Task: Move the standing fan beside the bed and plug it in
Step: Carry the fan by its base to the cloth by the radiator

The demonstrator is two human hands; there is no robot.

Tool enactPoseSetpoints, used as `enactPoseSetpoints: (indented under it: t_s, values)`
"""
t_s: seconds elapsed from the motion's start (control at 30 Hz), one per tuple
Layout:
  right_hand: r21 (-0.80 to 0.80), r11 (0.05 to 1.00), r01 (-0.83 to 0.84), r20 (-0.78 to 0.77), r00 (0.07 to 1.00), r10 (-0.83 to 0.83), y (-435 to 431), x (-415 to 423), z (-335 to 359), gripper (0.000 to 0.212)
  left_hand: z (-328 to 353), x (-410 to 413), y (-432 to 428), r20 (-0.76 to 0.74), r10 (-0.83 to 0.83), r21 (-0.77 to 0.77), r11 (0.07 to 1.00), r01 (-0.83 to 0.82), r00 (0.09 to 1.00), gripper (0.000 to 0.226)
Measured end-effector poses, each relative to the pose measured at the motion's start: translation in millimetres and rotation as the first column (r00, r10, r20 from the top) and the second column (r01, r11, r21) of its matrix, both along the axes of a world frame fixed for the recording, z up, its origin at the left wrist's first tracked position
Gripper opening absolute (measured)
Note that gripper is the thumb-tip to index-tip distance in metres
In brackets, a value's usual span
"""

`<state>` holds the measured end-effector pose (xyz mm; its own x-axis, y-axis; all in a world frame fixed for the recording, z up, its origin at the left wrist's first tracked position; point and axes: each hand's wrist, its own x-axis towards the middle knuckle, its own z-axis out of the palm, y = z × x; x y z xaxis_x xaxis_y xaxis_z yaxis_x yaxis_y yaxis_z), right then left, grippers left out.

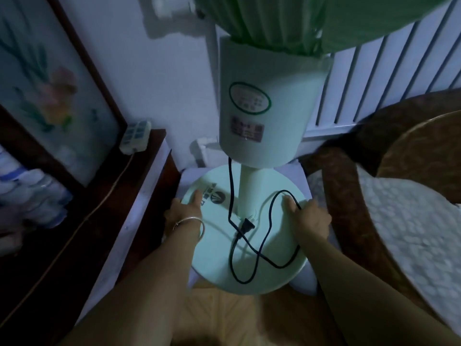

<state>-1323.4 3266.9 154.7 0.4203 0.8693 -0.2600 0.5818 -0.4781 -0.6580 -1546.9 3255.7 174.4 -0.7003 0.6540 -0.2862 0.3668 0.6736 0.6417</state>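
Pale-green standing fan (270, 101) stands between a dark cabinet (104, 208) and the bed (419, 233), its black cord (259, 245) and plug (245, 228) loose on the round base (217, 255), which left hand (185, 209) and right hand (311, 218) grip at opposite edges.

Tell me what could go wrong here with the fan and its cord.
The loose black power cord lies looped on the round pale-green fan base, under the right hand; it could snag or get pinched. The left hand also grips the rim in a tight gap beside the dark wooden cabinet, risking a knock.
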Motion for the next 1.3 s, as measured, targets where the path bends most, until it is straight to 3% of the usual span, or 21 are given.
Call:
enactPoseSetpoints:
  t_s: [0.33, 0.7, 0.9, 1.3]
  values:
    - [-0.091, 0.990, 0.111, 0.021, 0.994, -0.110, 104.3, -25.7, -130.5, 0.069, -134.7, -22.4, 132.4, -0.006, -0.027, -0.065, 0.998, 0.027, 1.000, 0.078]
    - [-0.060, 0.991, 0.118, 0.017, 0.993, -0.117, 187.6, -17.9, -237.4, 0.068, -252.2, -16.6, 220.7, -0.003, -0.059, -0.007, 0.998, 0.059, 0.998, 0.077]
    - [-0.066, 0.989, 0.136, 0.029, 0.991, -0.134, 206.6, -16.0, -258.3, 0.068, -276.1, -12.4, 240.3, -0.016, -0.051, -0.016, 0.999, 0.050, 0.999, 0.076]
    - [-0.243, 0.965, 0.099, 0.044, 0.995, -0.091, 225.8, -17.7, -252.5, 0.064, -280.8, -17.7, 255.8, -0.060, -0.086, -0.055, 0.995, 0.082, 0.995, 0.077]
